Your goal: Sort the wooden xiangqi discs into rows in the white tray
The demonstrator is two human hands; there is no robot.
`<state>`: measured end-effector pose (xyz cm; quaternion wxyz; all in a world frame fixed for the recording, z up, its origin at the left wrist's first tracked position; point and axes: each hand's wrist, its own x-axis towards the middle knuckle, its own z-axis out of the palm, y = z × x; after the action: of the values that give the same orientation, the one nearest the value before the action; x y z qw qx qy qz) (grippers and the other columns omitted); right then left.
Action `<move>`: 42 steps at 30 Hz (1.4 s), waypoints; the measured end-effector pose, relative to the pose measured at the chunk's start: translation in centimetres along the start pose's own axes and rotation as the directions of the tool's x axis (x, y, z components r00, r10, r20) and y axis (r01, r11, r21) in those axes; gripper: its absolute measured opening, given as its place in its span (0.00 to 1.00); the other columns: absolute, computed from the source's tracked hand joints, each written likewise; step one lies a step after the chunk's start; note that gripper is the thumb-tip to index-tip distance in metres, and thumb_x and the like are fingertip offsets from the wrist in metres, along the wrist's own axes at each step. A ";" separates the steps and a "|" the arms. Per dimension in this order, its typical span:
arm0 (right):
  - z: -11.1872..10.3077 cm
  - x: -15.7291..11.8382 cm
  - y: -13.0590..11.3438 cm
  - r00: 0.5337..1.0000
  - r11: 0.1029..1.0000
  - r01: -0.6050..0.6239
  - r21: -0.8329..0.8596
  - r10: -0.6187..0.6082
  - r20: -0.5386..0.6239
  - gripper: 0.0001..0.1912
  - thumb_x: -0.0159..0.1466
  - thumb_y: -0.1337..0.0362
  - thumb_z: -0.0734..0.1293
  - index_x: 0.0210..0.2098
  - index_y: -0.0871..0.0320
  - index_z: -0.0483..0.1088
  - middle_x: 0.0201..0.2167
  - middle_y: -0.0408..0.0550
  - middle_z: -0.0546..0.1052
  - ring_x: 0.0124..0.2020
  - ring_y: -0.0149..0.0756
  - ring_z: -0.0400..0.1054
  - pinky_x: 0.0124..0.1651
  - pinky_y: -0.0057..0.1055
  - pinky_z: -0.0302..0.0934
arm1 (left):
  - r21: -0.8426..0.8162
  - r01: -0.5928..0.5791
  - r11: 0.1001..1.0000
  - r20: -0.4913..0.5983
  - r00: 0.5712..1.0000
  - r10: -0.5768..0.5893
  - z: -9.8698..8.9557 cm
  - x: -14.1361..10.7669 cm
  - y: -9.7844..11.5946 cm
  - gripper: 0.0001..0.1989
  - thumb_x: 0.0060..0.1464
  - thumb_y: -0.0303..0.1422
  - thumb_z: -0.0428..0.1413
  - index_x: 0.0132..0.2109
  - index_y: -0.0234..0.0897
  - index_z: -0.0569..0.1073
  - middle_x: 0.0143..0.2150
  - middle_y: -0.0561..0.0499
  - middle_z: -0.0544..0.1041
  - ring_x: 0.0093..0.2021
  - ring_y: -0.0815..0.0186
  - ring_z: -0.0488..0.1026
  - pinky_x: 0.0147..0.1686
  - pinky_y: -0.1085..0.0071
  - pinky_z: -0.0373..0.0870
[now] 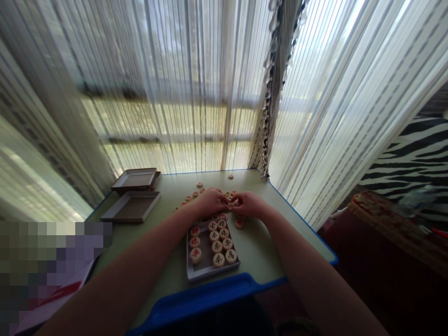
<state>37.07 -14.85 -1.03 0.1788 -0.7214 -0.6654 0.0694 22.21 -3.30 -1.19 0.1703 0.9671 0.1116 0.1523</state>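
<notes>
A shallow open box (206,270) lies near the front of the table, holding round wooden xiangqi pieces. Red-marked pieces (195,242) line its left side, and black-marked pieces (217,246) stand in two columns at its right. Just beyond the box, my left hand (211,202) bends its fingers down over a loose pile; what they hold is hidden. Close beside it, my right hand (249,205) has its fingers curled together on a piece in the pile. One red-marked piece (239,223) rests below my right hand, outside the box.
More loose pieces (189,198) are scattered left of my hands, and a single piece (230,176) lies near the back edge. Empty box parts (135,205) sit at the back left. The green table (266,252) has a raised blue front rim (206,296). Sheer curtains (196,93) hang behind.
</notes>
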 end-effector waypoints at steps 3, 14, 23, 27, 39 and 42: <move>0.1 0.1 0.2 1.000 1.000 0.007 -0.012 -0.007 0.018 0.16 0.52 0.54 0.64 0.36 0.56 0.73 0.25 0.43 0.73 0.22 0.26 0.60 0.24 0.22 0.47 | 0.002 -0.008 1.000 -0.005 1.000 0.008 0.1 0.0 0.0 0.13 0.46 0.41 0.54 0.36 0.41 0.77 0.34 0.50 0.74 0.35 0.64 0.70 0.38 0.73 0.62; 0.2 -0.1 -0.3 1.000 1.000 -0.009 0.013 0.009 -0.015 0.16 0.52 0.52 0.64 0.34 0.55 0.74 0.23 0.43 0.73 0.21 0.26 0.59 0.23 0.23 0.46 | -0.010 -0.046 0.999 0.003 0.999 0.046 0.2 0.1 0.2 0.13 0.47 0.35 0.52 0.37 0.38 0.77 0.34 0.50 0.75 0.34 0.66 0.70 0.38 0.74 0.63; 0.3 0.2 0.0 0.988 0.996 0.059 0.063 -0.050 -0.144 0.13 0.51 0.57 0.65 0.33 0.59 0.73 0.19 0.41 0.68 0.20 0.24 0.56 0.23 0.23 0.46 | -0.028 0.025 0.999 -0.104 0.994 -0.028 0.2 0.1 -0.5 0.22 0.45 0.46 0.53 0.41 0.36 0.75 0.35 0.48 0.74 0.34 0.66 0.69 0.34 0.73 0.63; -0.1 0.3 -0.1 0.963 0.993 0.102 0.051 -0.086 -0.256 0.12 0.51 0.59 0.66 0.31 0.60 0.73 0.18 0.40 0.66 0.20 0.24 0.55 0.23 0.23 0.46 | -0.056 0.008 0.998 -0.148 0.989 -0.016 0.0 0.1 -0.7 0.22 0.45 0.48 0.53 0.37 0.35 0.76 0.31 0.48 0.74 0.31 0.68 0.68 0.29 0.74 0.62; -0.3 0.5 0.0 0.926 0.989 0.135 0.059 -0.105 -0.363 0.12 0.52 0.57 0.66 0.32 0.59 0.72 0.17 0.41 0.66 0.22 0.26 0.56 0.25 0.24 0.48 | -0.183 -0.061 0.981 -0.257 0.966 0.012 -0.1 0.3 -0.5 0.14 0.47 0.40 0.55 0.38 0.37 0.76 0.29 0.51 0.73 0.26 0.72 0.65 0.27 0.76 0.60; -0.3 0.5 0.0 0.925 0.990 0.133 0.056 -0.103 -0.367 0.12 0.53 0.57 0.65 0.32 0.59 0.72 0.17 0.42 0.67 0.23 0.27 0.57 0.26 0.24 0.49 | -0.172 -0.062 0.983 -0.242 0.970 0.019 -0.2 0.2 -0.6 0.13 0.47 0.39 0.55 0.38 0.38 0.76 0.28 0.52 0.73 0.25 0.73 0.64 0.27 0.76 0.60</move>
<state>37.23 -14.43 -0.72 0.3312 -0.6728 -0.6597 -0.0494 22.25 -2.62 -1.20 0.2385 0.9246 0.0972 0.2806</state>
